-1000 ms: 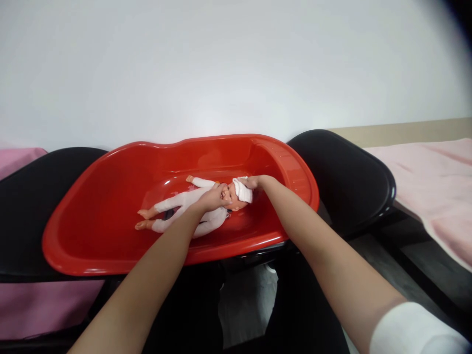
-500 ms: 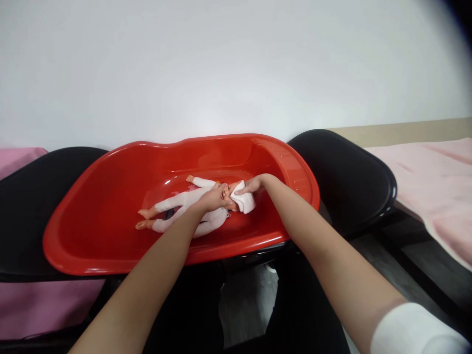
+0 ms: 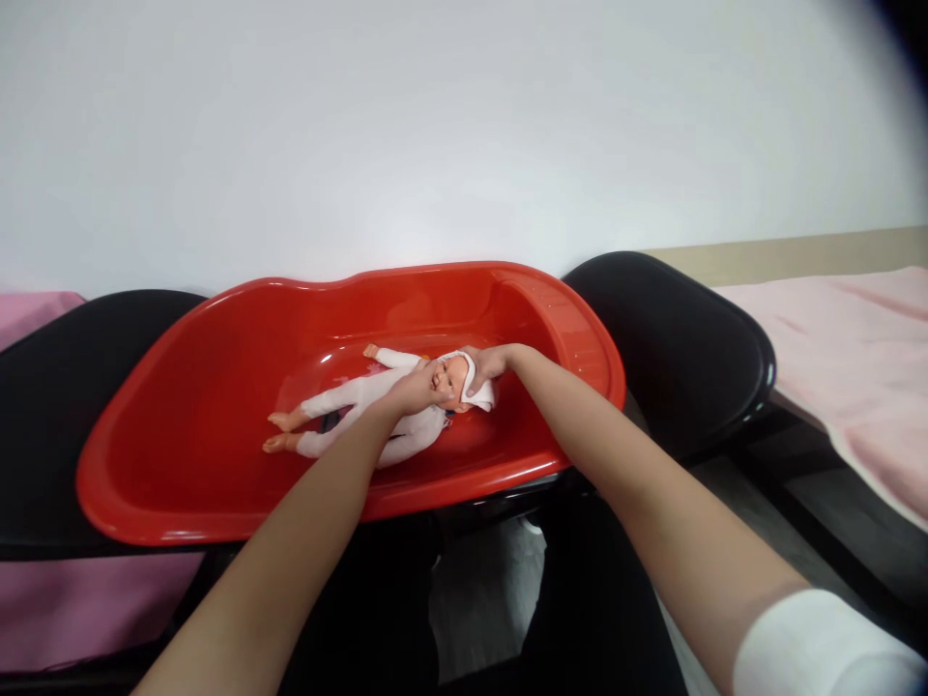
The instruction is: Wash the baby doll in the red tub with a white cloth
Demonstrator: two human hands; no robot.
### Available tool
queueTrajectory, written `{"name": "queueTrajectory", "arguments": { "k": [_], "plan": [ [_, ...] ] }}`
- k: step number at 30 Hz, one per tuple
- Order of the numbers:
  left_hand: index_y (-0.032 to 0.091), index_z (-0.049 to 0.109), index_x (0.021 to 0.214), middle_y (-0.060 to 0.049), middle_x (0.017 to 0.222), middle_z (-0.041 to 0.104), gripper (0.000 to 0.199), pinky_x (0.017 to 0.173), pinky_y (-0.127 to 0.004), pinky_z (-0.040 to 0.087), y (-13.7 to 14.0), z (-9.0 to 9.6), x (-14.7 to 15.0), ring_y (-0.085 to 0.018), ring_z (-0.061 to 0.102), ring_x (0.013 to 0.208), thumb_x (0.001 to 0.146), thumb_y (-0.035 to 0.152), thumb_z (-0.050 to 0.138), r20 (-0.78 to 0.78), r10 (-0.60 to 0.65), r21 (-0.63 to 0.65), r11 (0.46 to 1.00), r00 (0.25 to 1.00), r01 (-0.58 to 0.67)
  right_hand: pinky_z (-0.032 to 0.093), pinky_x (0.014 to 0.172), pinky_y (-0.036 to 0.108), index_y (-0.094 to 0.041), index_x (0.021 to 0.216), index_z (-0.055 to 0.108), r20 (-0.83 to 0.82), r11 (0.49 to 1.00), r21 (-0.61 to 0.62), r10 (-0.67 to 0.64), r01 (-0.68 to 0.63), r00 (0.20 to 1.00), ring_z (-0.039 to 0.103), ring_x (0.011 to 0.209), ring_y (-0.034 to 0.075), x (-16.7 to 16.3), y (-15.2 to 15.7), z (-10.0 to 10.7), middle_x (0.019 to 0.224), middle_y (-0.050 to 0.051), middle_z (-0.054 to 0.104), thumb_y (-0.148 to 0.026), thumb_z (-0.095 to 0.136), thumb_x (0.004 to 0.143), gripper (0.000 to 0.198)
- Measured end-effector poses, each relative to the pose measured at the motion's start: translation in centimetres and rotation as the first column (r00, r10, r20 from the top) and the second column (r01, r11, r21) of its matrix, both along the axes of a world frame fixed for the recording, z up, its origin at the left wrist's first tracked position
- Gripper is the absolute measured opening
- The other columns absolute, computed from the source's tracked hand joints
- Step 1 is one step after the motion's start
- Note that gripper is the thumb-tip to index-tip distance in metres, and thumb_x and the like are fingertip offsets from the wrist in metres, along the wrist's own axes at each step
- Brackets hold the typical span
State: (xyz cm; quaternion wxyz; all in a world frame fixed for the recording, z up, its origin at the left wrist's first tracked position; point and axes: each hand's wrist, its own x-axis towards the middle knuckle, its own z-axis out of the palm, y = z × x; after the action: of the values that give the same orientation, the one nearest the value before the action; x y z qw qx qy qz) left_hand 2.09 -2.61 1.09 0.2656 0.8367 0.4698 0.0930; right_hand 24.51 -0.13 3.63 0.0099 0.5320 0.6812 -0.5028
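Observation:
A baby doll (image 3: 371,390) in a white outfit lies on its back inside a red baby bathtub (image 3: 166,530). Its head points right and its bare feet point left. My left hand (image 3: 416,391) grips the doll at the chin and neck, its fingers partly hidden. At the top of the doll's head, my right hand (image 3: 489,364) is closed on a white cloth (image 3: 483,395), with the thumb pressing it against the head. The doll's forehead and eyes show between the two hands.
Black chairs (image 3: 674,338) flank the tub at left and right. Pink cloth (image 3: 855,338) covers a surface at far right, and more pink fabric (image 3: 94,604) shows at left. Behind the tub rises a pale wall (image 3: 435,135).
My right hand has drawn the white cloth back from the doll's face toward the top of its head, uncovering the forehead. The left hand keeps its hold on the chin.

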Motion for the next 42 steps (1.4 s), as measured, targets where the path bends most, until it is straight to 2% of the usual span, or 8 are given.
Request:
{"name": "queueTrajectory", "arguments": {
  "k": [6, 9, 11, 14, 22, 29, 35, 42],
  "plan": [
    [0.020, 0.054, 0.111, -0.010, 0.110, 0.054, 0.049, 0.087, -0.040, 0.046, -0.2, 0.6, 0.0, -0.029, 0.057, 0.099, 0.071, 0.044, 0.069, 0.024, -0.015, 0.006, 1.000, 1.000, 0.015, 0.057, 0.082, 0.041, -0.022, 0.136, 0.036, -0.049, 0.993, -0.062, -0.105, 0.102, 0.993, 0.063, 0.109, 0.030, 0.0, -0.1, -0.6, 0.135, 0.016, 0.054, -0.058, 0.086, 0.055, 0.101],
    [0.018, 0.054, 0.111, -0.010, 0.108, 0.054, 0.047, 0.087, -0.040, 0.046, -0.3, 0.5, 0.0, -0.029, 0.058, 0.097, 0.075, 0.046, 0.066, 0.025, -0.024, 0.017, 1.000, 0.999, 0.023, 0.058, 0.080, 0.043, -0.022, 0.132, 0.042, -0.131, 0.969, -0.215, -0.151, 0.121, 0.980, 0.065, 0.103, 0.029, -0.1, -0.2, -0.8, 0.132, 0.016, 0.057, -0.071, 0.071, 0.067, 0.086],
    [0.017, 0.050, 0.123, -0.012, 0.115, 0.052, 0.058, 0.090, -0.040, 0.045, -0.3, 0.3, 0.0, -0.029, 0.057, 0.100, 0.075, 0.047, 0.066, 0.032, -0.028, 0.018, 0.999, 0.999, 0.027, 0.058, 0.077, 0.045, -0.021, 0.126, 0.048, -0.163, 0.942, -0.298, -0.210, 0.155, 0.964, 0.067, 0.096, 0.029, -0.2, -0.2, -0.9, 0.125, 0.016, 0.062, -0.080, 0.052, 0.075, 0.078],
    [0.019, 0.042, 0.135, -0.013, 0.125, 0.049, 0.072, 0.092, -0.038, 0.043, -0.1, 0.0, 0.0, -0.029, 0.055, 0.105, 0.073, 0.045, 0.069, 0.036, -0.020, 0.003, 1.000, 0.999, 0.020, 0.059, 0.074, 0.046, -0.019, 0.119, 0.051, -0.126, 0.906, -0.343, -0.305, 0.247, 0.944, 0.068, 0.091, 0.027, -0.4, -0.2, -0.9, 0.116, 0.016, 0.065, -0.085, 0.030, 0.080, 0.079],
    [0.021, 0.048, 0.126, -0.012, 0.120, 0.053, 0.061, 0.087, -0.037, 0.043, -0.3, 0.2, 0.0, -0.029, 0.057, 0.099, 0.073, 0.044, 0.069, 0.026, -0.010, 0.000, 1.000, 1.000, 0.010, 0.057, 0.070, 0.048, -0.016, 0.117, 0.051, 0.024, 0.850, -0.390, -0.376, 0.355, 0.926, 0.069, 0.085, 0.030, -0.3, 0.3, -1.4, 0.103, 0.018, 0.067, -0.085, 0.020, 0.081, 0.084],
    [0.017, 0.047, 0.129, -0.013, 0.121, 0.051, 0.065, 0.090, -0.038, 0.044, -0.2, -0.1, -0.1, -0.028, 0.057, 0.100, 0.074, 0.044, 0.068, 0.013, -0.030, 0.011, 1.000, 0.999, 0.030, 0.056, 0.082, 0.043, -0.022, 0.119, 0.054, -0.119, 0.908, -0.331, -0.311, 0.257, 0.943, 0.066, 0.099, 0.027, -0.1, 0.4, -1.7, 0.124, 0.014, 0.064, -0.081, 0.046, 0.078, 0.071],
    [0.017, 0.050, 0.124, -0.012, 0.116, 0.052, 0.059, 0.088, -0.039, 0.046, -0.1, 0.0, -0.1, -0.028, 0.058, 0.099, 0.076, 0.048, 0.066, 0.013, -0.059, 0.036, 0.998, 0.998, 0.058, 0.053, 0.089, 0.034, -0.023, 0.126, 0.053, -0.164, 0.968, -0.236, -0.123, 0.082, 0.979, 0.062, 0.110, 0.024, 0.0, 0.0, -0.9, 0.131, 0.010, 0.060, -0.069, 0.072, 0.068, 0.076],
    [0.018, 0.050, 0.124, -0.013, 0.122, 0.051, 0.064, 0.090, -0.038, 0.045, 0.1, 0.1, -0.1, -0.029, 0.055, 0.106, 0.072, 0.049, 0.069, -0.001, -0.028, 0.002, 1.000, 1.000, 0.028, 0.055, 0.082, 0.039, -0.022, 0.137, 0.037, 0.144, 1.000, 0.028, -0.015, 0.011, 0.989, 0.064, 0.105, 0.031, -0.1, 0.3, 0.0, 0.130, 0.015, 0.056, -0.053, 0.089, 0.047, 0.108]
  ]
}}
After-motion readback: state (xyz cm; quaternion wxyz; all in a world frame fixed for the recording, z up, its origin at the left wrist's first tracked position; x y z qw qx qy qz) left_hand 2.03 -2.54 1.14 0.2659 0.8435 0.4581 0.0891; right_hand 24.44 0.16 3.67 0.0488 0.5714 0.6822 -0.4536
